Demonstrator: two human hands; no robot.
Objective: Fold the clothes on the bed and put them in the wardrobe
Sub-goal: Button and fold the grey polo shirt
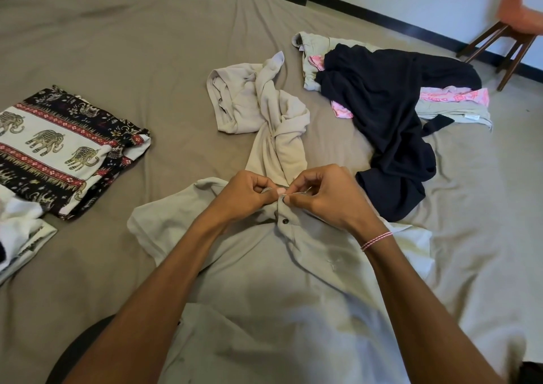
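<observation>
From the head view, my left hand (246, 194) and my right hand (326, 195) meet at the placket of the pale polo shirt (293, 289), which lies spread on the bed (147, 45) beneath my forearms. Both hands are curled nearly closed, thumb and fingertips pinching the shirt's cloth at the top button, the 2 hands almost touching. Just below my fingers a second dark button (284, 221) shows on the placket. A pink and white string bracelet (376, 240) circles my right wrist.

Just beyond my hands a crumpled beige garment (264, 110) lies twisted, its near end reaching up to my knuckles. Past my right hand a black garment (388, 125) sprawls over a pink patterned piece (452, 95) and a pale green one (314, 45). Well off my left hand sits a folded elephant-print cloth (58, 145), with a white folded item (23, 231) touching its near edge. Far beyond my right hand a wooden chair (511, 31) stands on the floor.
</observation>
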